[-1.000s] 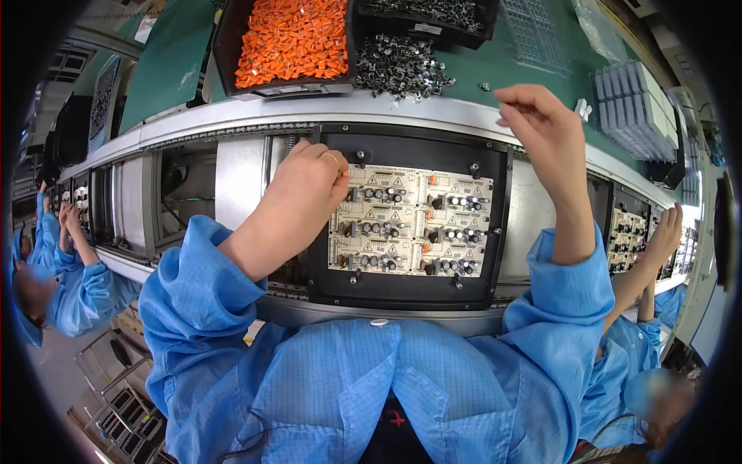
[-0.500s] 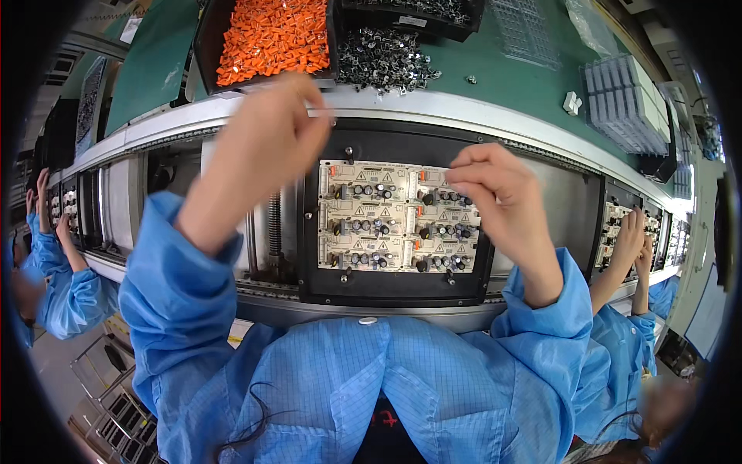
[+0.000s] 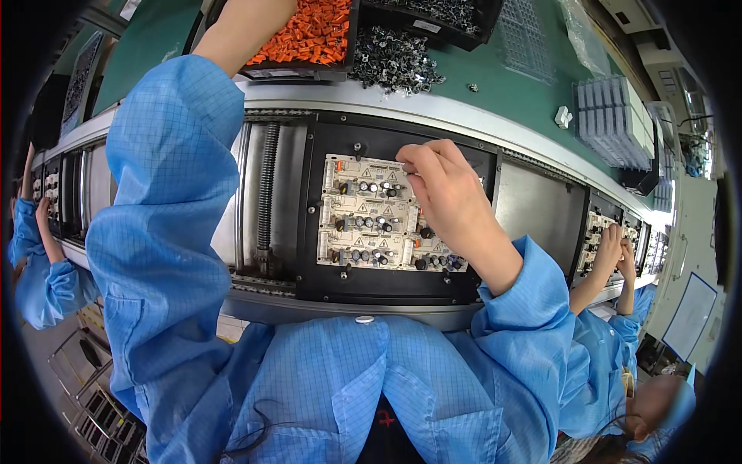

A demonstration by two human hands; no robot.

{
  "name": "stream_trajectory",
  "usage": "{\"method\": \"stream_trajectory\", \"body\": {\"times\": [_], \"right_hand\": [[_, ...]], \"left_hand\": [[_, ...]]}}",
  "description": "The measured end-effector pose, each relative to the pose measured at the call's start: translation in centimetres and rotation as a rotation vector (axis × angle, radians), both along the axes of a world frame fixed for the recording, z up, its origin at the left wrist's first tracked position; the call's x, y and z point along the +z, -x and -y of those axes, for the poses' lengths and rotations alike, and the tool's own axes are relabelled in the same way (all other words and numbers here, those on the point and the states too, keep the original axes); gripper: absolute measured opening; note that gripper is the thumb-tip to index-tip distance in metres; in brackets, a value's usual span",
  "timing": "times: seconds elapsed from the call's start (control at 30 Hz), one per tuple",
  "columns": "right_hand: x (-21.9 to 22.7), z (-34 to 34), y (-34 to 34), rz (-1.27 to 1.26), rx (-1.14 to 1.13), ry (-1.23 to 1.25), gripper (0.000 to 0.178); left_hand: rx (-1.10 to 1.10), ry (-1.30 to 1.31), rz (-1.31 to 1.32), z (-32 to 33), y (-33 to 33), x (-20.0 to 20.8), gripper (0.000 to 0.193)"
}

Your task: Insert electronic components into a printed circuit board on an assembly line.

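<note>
My left hand (image 3: 251, 25) reaches up over the black bin of small orange plastic parts (image 3: 313, 39); its fingers pass beyond the upper edge and cannot be seen. Over the upper right part of a cream circuit board panel (image 3: 363, 207) is my right hand (image 3: 448, 193), thumb and fingers pinched together near the panel's top. Whatever the pinch may hold is too small to make out. Capacitors and other components stand in rows on the panel, and an orange part (image 3: 338, 165) sits at its upper left. The panel lies in a black carrier frame (image 3: 309, 267).
Behind the metal rail (image 3: 433, 104), a heap of small black-and-metal parts (image 3: 398, 62) lies on the green bench. Clear plastic trays (image 3: 614, 120) are stacked at the right. People in blue coats work at similar boards, with a co-worker's hands (image 3: 610, 251) at right.
My left hand has moved up and left from beside the board to the orange-part bin. My right hand has shifted left, staying pinched over the board.
</note>
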State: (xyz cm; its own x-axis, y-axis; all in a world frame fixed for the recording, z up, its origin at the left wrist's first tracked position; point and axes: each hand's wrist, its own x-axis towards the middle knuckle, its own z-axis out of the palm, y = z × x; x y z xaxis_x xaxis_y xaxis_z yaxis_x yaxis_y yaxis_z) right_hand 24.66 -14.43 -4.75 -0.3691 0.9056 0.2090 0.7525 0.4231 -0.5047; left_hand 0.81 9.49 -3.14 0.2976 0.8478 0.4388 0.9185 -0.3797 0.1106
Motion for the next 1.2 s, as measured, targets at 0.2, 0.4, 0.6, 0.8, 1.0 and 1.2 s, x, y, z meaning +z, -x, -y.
{"method": "stream_trajectory", "body": {"times": [0.2, 0.4, 0.6, 0.8, 1.0, 1.2], "right_hand": [[0.0, -0.4, -0.3, 0.005, -0.009, 0.006, 0.028], [-0.9, -8.6, -5.4, 0.033, -0.193, -0.164, 0.028], [-3.2, -12.0, -5.7, -0.035, -0.16, -0.079, 0.027], [-2.1, -11.8, -7.1, -0.036, -0.219, -0.046, 0.027], [0.3, -9.4, -7.5, -0.28, -0.211, -0.029, 0.026], [2.9, -4.1, -6.8, -0.599, -0.174, 0.241, 0.02]], "left_hand": [[0.0, -0.093, 0.118, 0.5, -0.5, 0.8, 0.012], [-0.084, -0.024, 0.176, 0.1, 0.7, 1.3, 0.01], [-0.118, 0.047, 0.327, 4.1, 0.7, 4.0, 0.011], [-0.367, 0.562, 0.471, 14.9, 0.3, 3.7, 0.015], [-0.341, 0.647, 0.349, 22.9, -1.1, 1.7, 0.017], [-0.339, 0.593, 0.254, 24.0, -2.1, 0.1, 0.014]]}}
